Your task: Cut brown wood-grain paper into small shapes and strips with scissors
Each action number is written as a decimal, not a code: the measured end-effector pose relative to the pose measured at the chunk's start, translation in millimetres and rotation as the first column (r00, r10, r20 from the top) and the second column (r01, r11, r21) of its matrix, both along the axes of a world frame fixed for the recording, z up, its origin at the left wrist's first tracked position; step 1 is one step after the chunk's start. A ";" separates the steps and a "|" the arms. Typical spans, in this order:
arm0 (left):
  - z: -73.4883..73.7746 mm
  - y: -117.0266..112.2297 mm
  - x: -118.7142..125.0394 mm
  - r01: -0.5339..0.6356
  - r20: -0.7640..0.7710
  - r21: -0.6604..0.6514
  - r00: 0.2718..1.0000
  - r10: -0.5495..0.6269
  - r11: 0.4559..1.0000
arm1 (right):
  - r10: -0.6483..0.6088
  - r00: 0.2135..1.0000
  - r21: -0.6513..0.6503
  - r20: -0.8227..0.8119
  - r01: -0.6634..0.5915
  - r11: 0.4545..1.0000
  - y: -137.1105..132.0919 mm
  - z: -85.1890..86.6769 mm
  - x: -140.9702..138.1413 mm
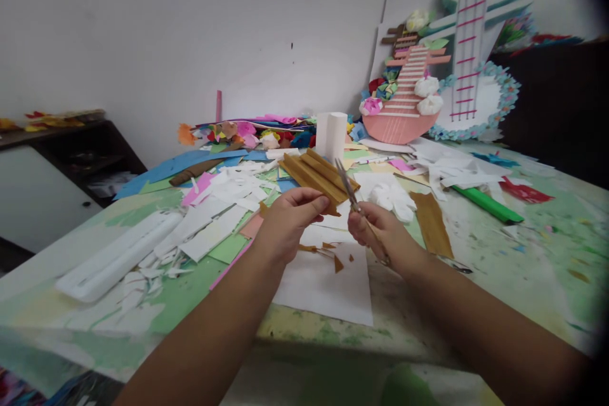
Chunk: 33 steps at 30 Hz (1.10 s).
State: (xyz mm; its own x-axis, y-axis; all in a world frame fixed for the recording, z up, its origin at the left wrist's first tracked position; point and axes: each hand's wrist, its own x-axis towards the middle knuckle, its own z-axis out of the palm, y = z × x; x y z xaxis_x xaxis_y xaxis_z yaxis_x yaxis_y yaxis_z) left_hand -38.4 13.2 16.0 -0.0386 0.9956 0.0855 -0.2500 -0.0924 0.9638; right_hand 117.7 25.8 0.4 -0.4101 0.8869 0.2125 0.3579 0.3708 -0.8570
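Observation:
Between the fingers and thumb of my left hand (297, 216) is a folded piece of brown crepe paper (318, 176), held up above the table. My right hand (380, 231) is closed around a pair of scissors (349, 187), whose blades point up and away beside the right edge of the crepe paper. I cannot tell whether the blades touch it. Below both hands lies a white sheet (328, 292) with small brown scraps (338, 263) on it. Another brown crepe strip (432, 223) rests on the table to the right of my right hand.
White paper scraps and a long white plastic case (121, 257) cover the left side. A white paper flower (391, 200), a white roll (337, 136) and a green roll (488, 204) lie beyond my hands. Paper instruments (404, 117) stand against the back wall.

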 end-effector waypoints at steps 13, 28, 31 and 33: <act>-2.5 -0.6 3.3 0.047 0.001 0.019 0.999 -0.047 0.999 | 0.020 0.951 -0.171 -0.309 -0.076 0.982 0.5 -0.7 -2.1; -6.1 -2.1 7.9 -0.009 -0.074 0.057 0.997 0.013 0.998 | -0.011 0.943 -0.162 -0.333 -0.045 0.986 -3.8 2.1 -4.2; -9.5 -2.4 11.2 -0.033 -0.154 0.074 0.987 0.044 0.997 | -0.041 0.955 -0.150 -0.293 -0.004 0.989 -4.7 5.5 -4.9; -11.5 -2.4 12.9 -0.042 -0.211 0.073 0.976 0.057 0.996 | -0.056 0.966 -0.152 -0.252 0.017 0.988 -4.5 6.0 -5.4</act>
State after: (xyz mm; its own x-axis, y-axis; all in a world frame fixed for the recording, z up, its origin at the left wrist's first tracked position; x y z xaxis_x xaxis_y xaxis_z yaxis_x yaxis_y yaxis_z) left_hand -25.5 10.7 4.5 -0.0616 0.9846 0.1639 -0.0331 -0.1661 0.9855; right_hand 112.3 21.3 6.5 -0.3258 0.9297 0.1717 0.1312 0.2244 -0.9656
